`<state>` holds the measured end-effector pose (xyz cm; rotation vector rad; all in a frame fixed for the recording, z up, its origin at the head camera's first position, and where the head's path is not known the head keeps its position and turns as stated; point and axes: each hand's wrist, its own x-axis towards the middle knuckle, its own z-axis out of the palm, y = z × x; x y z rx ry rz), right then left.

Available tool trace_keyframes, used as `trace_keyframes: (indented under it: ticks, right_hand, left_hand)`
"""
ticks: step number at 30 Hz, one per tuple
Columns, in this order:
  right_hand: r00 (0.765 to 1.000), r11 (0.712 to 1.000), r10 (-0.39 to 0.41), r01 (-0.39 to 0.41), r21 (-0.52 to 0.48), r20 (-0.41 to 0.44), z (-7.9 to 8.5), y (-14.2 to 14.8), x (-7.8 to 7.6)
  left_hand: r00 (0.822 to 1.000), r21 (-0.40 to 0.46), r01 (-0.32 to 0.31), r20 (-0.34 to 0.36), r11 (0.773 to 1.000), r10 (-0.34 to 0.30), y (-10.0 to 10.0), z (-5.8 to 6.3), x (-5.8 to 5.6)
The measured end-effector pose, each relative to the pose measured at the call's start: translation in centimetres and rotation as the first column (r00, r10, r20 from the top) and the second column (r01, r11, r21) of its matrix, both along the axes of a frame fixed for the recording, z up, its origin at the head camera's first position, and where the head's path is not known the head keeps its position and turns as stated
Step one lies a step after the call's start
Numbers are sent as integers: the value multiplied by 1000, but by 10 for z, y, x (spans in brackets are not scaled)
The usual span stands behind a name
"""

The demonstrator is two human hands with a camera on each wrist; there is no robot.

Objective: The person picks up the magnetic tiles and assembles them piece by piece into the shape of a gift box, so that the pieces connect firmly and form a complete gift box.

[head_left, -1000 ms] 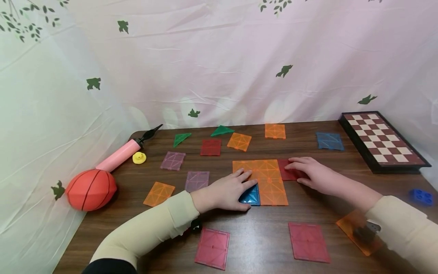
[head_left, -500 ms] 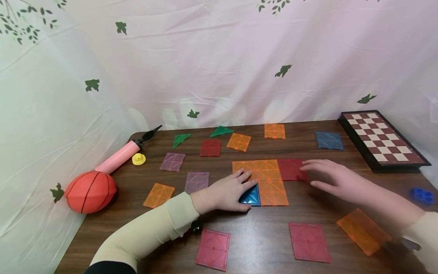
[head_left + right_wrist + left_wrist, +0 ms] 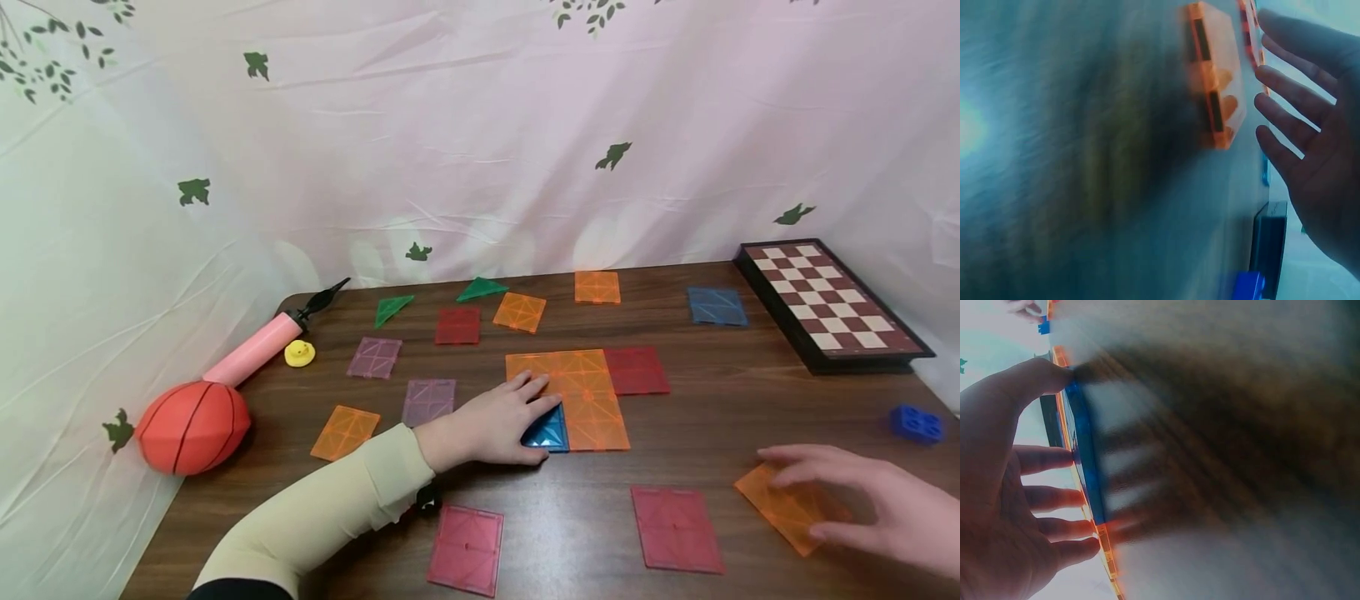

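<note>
My left hand [image 3: 498,421] lies with fingers spread over a blue square tile [image 3: 551,432] and the translucent orange tiles [image 3: 592,392] joined to it. In the left wrist view the thumb [image 3: 1050,378] is at the blue tile's edge, the other fingertips along the orange ones. A red tile [image 3: 637,371] borders the orange block's upper right side. At the front right, my right hand [image 3: 873,504] is over a loose, slanted orange tile [image 3: 780,504], holding nothing. In the right wrist view, its fingers are spread apart above this orange tile [image 3: 1216,81].
Pink tiles [image 3: 678,529] lie near the front. Several loose square tiles and green triangles [image 3: 482,288] lie toward the back. A chessboard [image 3: 832,300] and blue brick [image 3: 917,424] are right; a red ball [image 3: 193,427], pink pump [image 3: 251,350] and yellow duck [image 3: 300,353] are left.
My right hand has left the red tile and moved right and toward me, over the loose orange tile. The left hand has stayed on the blue and orange tiles.
</note>
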<state>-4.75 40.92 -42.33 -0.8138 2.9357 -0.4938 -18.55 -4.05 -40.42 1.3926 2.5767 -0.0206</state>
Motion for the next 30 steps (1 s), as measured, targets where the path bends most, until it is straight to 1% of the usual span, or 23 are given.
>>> trace_keyframes:
  ticks: [3, 5, 7, 10, 12, 14, 15, 17, 20, 22, 24, 30]
  right_hand:
    - [998, 998, 55, -55, -7, -13, -9, 5, 6]
    - [996, 997, 79, -80, -6, -40, -13, 4, 8]
    - [996, 997, 70, -70, 21, -50, -15, -2, 7]
    - [994, 995, 17, -6, 102, -107, -13, -18, 4]
    - [990, 988, -27, 47, 148, -139, -9, -33, -1]
    - [985, 984, -46, 74, 161, -167, -5, -48, -8]
    - [986, 985, -53, 77, 153, -156, -2, -56, -12]
    - [990, 987, -53, 71, 145, -128, 2, -71, -22]
    - [994, 989, -28, 43, 143, -109, 6, -89, -35]
    - [993, 989, -3, 21, 149, -122, 8, -98, -41]
    - [991, 988, 14, 7, 154, -134, 9, -106, -47]
    - [995, 988, 19, -4, 152, -95, 13, -122, -58]
  left_hand:
    - [1000, 3, -5, 2, 1000, 5, -1, 0, 0]
    - [1000, 4, -6, 5, 1000, 6, -1, 0, 1]
    - [1000, 6, -5, 8, 1000, 5, -1, 0, 1]
    - [1000, 9, -3, 8, 1000, 3, -1, 1, 2]
    - [1000, 9, -3, 9, 1000, 3, -1, 1, 2]
    - [1000, 7, -3, 8, 1000, 3, -1, 1, 2]
    - [1000, 5, -3, 7, 1000, 3, -1, 1, 2]
    - [1000, 6, 0, 3, 1000, 0, -1, 1, 2]
    - [1000, 7, 8, -6, 1000, -8, -1, -1, 0]
    - [1000, 8, 13, -11, 1000, -13, 0, -1, 0]
    - [1000, 6, 15, -13, 1000, -15, 0, -1, 0]
    - [1000, 7, 5, -12, 1000, -5, 0, -1, 0]
